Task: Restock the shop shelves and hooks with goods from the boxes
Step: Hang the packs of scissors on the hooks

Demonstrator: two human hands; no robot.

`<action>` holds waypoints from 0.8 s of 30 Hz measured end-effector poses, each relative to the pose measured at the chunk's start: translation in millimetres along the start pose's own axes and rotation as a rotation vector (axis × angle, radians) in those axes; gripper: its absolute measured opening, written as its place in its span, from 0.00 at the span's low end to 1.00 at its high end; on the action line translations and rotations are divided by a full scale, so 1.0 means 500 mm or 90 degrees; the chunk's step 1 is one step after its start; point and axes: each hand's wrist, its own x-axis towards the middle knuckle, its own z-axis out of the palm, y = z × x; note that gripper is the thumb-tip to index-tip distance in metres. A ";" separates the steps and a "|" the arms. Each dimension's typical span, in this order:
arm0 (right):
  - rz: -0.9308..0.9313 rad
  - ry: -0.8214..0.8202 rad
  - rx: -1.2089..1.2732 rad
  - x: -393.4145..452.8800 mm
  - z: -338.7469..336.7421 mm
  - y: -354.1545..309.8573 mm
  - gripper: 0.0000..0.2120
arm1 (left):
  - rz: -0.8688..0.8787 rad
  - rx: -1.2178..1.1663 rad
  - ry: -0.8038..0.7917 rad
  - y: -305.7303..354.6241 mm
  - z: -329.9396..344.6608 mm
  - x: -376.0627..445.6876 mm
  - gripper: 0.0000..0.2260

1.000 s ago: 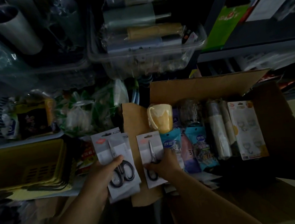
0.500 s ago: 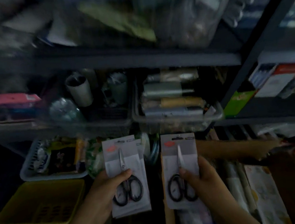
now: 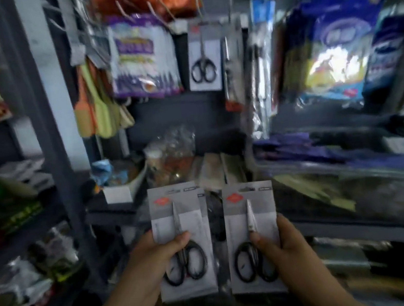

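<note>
My left hand (image 3: 155, 257) grips a small stack of carded scissors packs (image 3: 179, 221), grey and white cards with black-handled scissors, thumb across the front. My right hand (image 3: 281, 247) holds one more scissors pack (image 3: 252, 225) beside it, thumb on the blades. Both packs are upright at chest height in front of the shelving. Higher up, a matching scissors pack (image 3: 203, 58) hangs from a hook (image 3: 201, 23) on the back panel.
Around the hanging scissors are a purple-and-white bag (image 3: 142, 58), orange and green spatulas (image 3: 96, 107) and blue packets (image 3: 335, 47). Below sits a shelf (image 3: 116, 210) with a white box (image 3: 124, 190) and clear bags. A grey upright post (image 3: 47, 121) stands on the left.
The view has swung up from the cardboard box and lower bins to the hooks. Both hands have risen with the scissors packs; the right hand's pack came out of the box.
</note>
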 end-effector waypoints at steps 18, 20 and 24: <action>-0.185 0.145 -0.129 0.300 0.126 -0.357 0.07 | 0.190 0.032 -0.062 0.332 -0.082 0.217 0.06; -0.194 0.158 -0.114 0.332 0.122 -0.390 0.12 | 0.214 0.025 -0.065 0.359 -0.070 0.224 0.08; -0.227 0.173 -0.094 0.418 0.093 -0.429 0.36 | 0.249 0.016 -0.067 0.393 -0.047 0.227 0.08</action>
